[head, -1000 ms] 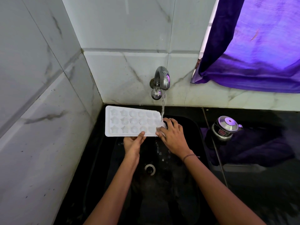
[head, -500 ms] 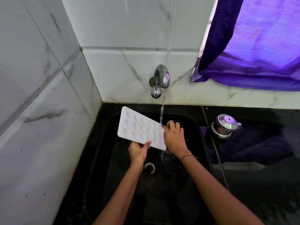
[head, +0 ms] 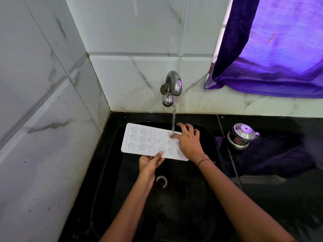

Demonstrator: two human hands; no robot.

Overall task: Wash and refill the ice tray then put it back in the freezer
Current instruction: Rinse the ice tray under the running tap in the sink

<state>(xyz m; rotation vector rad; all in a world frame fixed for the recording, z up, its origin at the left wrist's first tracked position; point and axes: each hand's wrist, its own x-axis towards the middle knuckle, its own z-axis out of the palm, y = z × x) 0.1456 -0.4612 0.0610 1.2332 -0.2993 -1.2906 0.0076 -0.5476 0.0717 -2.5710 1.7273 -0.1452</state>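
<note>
1. Head view: pale marbled wall tiles (head: 131, 32) fill the left side and the back.
2. A purple curtain (head: 279, 49) hangs at the upper right.
3. A black sink (head: 183, 215) sits in the corner under the tiles.
4. A dark cloth (head: 271, 158) lies on the counter to the right of the sink.
5. The white ice tray (head: 145, 142) is held over the sink, cavities up and nearly level, with its right end under the water.
6. The right hand (head: 189, 145) covers the tray's right end, with bent fingers spread over the far corner and the thumb on top.
7. The left hand (head: 149, 163) holds the near edge, with the thumb on top and the fingers beneath.
8. A steel tap (head: 172, 84) on the back wall pours a thin water stream (head: 173, 117) onto the tray, just by the right thumb.
9. A small steel pot (head: 242, 137) stands on the cloth.
10. The drain (head: 161, 180) shows below the left wrist.
11. A thin bracelet (head: 203, 161) circles the right wrist.
</note>
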